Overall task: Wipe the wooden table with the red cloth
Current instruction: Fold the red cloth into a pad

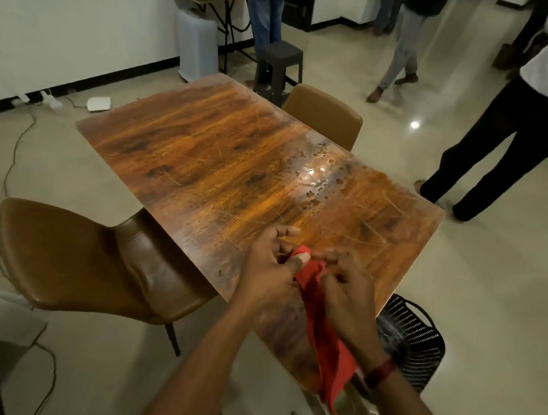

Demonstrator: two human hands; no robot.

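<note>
The wooden table (223, 162) stretches away from me, its top scratched and spotted with wet marks near the middle right. Above its near corner I hold the red cloth (324, 332) in both hands. My left hand (270, 270) pinches the cloth's upper end between thumb and fingers. My right hand (348, 288) grips the cloth just beside it, fingers curled. The rest of the cloth hangs down past the table's near edge, under my right wrist.
A brown chair (86, 263) is tucked in at the left side and another brown chair (325, 115) at the far right. A black mesh basket (417, 341) stands on the floor by the near corner. Several people stand beyond, one person (514, 130) close at right. Cables lie at left.
</note>
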